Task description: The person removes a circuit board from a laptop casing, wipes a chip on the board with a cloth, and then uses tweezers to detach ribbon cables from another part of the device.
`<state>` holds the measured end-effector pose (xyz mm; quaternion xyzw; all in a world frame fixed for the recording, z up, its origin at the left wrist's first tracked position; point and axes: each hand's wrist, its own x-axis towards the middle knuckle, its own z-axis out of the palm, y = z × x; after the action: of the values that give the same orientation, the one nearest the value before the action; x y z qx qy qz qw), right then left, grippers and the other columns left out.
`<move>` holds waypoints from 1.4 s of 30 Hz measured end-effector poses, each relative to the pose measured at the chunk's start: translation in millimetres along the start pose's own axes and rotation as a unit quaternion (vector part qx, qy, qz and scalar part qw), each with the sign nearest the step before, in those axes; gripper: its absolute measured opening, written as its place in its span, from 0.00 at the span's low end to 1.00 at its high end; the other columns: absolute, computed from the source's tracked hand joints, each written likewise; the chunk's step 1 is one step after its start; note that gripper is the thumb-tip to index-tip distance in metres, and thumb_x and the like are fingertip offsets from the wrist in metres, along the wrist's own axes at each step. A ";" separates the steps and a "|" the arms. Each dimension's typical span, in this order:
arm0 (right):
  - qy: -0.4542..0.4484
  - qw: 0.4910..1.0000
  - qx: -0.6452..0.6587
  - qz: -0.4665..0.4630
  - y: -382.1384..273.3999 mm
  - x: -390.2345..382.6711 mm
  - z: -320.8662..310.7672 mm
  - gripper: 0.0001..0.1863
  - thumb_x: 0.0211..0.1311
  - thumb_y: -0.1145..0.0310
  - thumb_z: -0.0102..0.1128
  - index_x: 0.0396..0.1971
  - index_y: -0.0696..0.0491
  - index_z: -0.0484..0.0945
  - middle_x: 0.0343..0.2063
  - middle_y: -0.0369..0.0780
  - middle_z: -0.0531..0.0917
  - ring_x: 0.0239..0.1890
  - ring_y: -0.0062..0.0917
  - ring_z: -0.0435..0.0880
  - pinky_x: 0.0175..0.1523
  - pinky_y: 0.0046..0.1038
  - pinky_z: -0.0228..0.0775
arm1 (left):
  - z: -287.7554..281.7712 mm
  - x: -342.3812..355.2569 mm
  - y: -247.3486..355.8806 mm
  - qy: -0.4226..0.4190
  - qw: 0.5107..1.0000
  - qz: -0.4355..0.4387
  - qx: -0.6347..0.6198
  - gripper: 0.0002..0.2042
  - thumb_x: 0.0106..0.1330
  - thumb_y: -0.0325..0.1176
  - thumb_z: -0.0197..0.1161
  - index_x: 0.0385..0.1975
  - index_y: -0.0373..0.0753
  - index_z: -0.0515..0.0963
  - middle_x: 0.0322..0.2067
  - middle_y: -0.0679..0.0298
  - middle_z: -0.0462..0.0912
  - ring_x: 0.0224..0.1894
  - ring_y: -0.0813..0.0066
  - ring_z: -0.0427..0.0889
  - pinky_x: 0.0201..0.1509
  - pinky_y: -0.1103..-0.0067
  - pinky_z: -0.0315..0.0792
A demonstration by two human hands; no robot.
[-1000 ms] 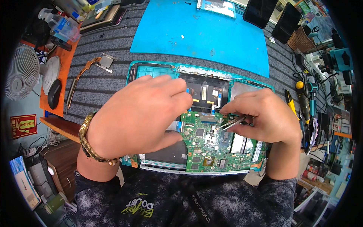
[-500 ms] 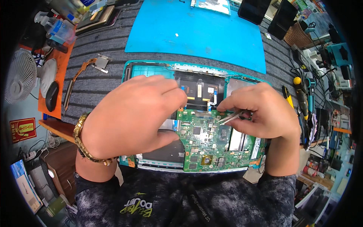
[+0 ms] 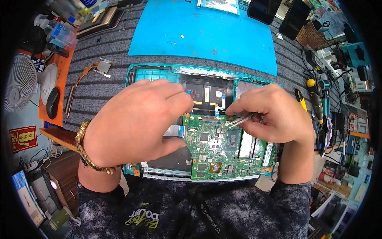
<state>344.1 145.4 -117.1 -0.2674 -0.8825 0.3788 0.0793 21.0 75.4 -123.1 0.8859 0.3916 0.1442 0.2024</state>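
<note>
A turquoise laptop base [image 3: 153, 74] lies opened up in front of me, with a green motherboard [image 3: 205, 153] in it. My left hand [image 3: 133, 123] is spread over the base's left side, thumb and forefinger apart near the board's upper left edge. I see nothing in it; its other fingertips are hidden. Closed around metal tweezers [image 3: 241, 120], my right hand [image 3: 280, 113] is over the board's upper right part. The tips point left toward the board; contact cannot be made out. Ribbon cables [image 3: 217, 110] run from a black panel [image 3: 199, 89] to the board's top edge.
Beyond the base lies a blue mat [image 3: 203, 44] on grey ribbed cloth. To the left are a copper heat pipe [image 3: 75, 85], a black mouse [image 3: 53, 103] and a white fan [image 3: 20, 81]. Screwdrivers [image 3: 314, 97] lie at the right, near a wicker basket [image 3: 308, 36].
The whole view has shifted slightly. Both hands keep nearly the same places over the base, and the tweezers stay in my right hand near the same part of the board.
</note>
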 end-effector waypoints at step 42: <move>-0.030 0.994 0.055 -0.092 -28.8 -0.4 -14.8 0.12 0.58 0.75 0.86 0.43 0.56 0.96 0.31 0.41 0.93 0.28 0.34 0.91 0.32 0.35 0.76 | 11.5 0.3 -14.5 -0.085 0.995 -0.044 -0.001 0.10 0.60 0.32 0.80 0.35 0.36 0.87 0.38 0.55 0.90 0.49 0.46 0.91 0.54 0.56 0.84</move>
<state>337.6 138.0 -86.2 -0.1690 -0.8831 0.4257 0.1014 16.7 81.6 -140.0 0.8769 0.4113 0.0595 0.2417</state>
